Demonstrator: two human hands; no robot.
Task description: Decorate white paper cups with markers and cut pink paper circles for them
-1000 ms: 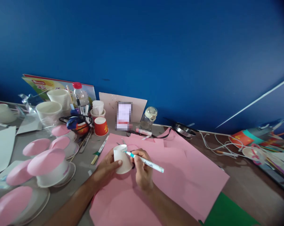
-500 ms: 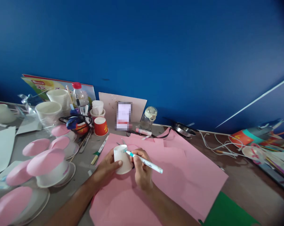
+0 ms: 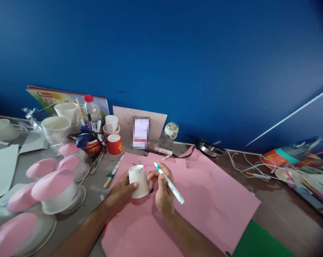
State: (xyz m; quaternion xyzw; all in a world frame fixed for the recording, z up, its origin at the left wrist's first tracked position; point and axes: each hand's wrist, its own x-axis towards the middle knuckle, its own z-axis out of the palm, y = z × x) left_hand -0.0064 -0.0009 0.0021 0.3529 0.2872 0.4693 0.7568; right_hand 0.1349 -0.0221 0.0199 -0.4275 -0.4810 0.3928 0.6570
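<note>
A white paper cup (image 3: 139, 184), its narrow end up, has small teal marks near its upper edge. My left hand (image 3: 123, 188) is closed around the cup's left side, thumb across its front. A white marker with a teal tip (image 3: 171, 185) is gripped in my right hand (image 3: 163, 191), just right of the cup. The marker's tip points up and left, apart from the cup. Beneath both hands lie large pink paper sheets (image 3: 193, 200).
On the left stand several white cups topped with pink ovals (image 3: 53, 185). A red cup (image 3: 114, 144), a phone (image 3: 140, 132) and a clear jar (image 3: 170, 135) are at the back. White cables (image 3: 247, 167) lie to the right, green paper (image 3: 260, 241) at the lower right.
My right hand has drawn the marker's tip away from the cup, up and to the right. More of the teal marks shows. My left hand and the cup have hardly moved.
</note>
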